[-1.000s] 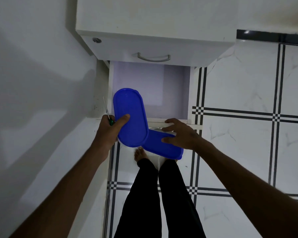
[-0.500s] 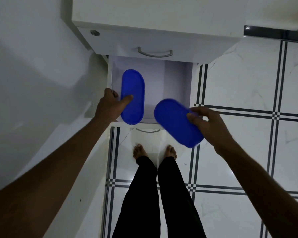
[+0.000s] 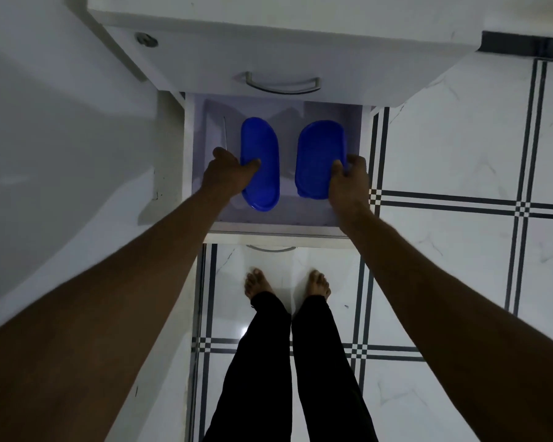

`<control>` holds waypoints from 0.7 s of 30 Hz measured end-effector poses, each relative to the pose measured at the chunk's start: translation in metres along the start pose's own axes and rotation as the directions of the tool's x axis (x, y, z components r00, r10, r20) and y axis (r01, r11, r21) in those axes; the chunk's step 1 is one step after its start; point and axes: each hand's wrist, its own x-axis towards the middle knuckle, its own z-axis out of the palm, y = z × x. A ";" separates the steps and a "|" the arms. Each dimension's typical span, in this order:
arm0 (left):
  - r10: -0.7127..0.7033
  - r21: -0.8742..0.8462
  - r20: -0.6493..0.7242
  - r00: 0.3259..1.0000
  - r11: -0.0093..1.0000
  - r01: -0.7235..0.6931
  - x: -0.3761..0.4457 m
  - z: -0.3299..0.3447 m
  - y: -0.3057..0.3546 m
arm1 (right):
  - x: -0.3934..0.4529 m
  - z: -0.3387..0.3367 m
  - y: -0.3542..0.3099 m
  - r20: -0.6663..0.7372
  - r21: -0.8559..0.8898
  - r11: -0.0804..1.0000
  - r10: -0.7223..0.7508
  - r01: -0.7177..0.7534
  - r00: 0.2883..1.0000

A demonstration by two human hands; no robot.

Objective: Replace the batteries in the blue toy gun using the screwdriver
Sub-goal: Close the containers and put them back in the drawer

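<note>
Neither the blue toy gun nor its batteries are showing anywhere; the only likely task item is a thin pale shaft, possibly the screwdriver, lying just left of the left container inside the open white drawer. The left hand is clamping the near left edge of a blue oval plastic lidded container, thumb on top. The right hand is pinching the near right corner of a second blue oval plastic container, beside the first but apart from it. Risks, as I judge them: the shaft could be getting knocked under the left container, and knuckles could be catching the closed upper drawer front overhanging the far end. Free room is lying toward the drawer's near rim, above the tiled floor
</note>
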 end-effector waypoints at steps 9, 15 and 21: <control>0.037 0.053 0.017 0.999 0.998 -0.038 0.002 0.005 -0.005 | -0.003 -0.004 0.009 0.008 -0.275 0.960 -0.049 0.049 0.999; 0.076 0.134 -0.013 0.997 0.988 -0.073 0.004 0.000 -0.008 | -0.002 -0.004 0.010 0.025 -0.433 0.892 -0.132 0.130 0.991; 0.106 0.196 -0.141 0.984 0.977 -0.078 0.003 -0.001 -0.014 | -0.020 0.007 0.009 0.061 -0.403 0.886 -0.222 0.227 0.973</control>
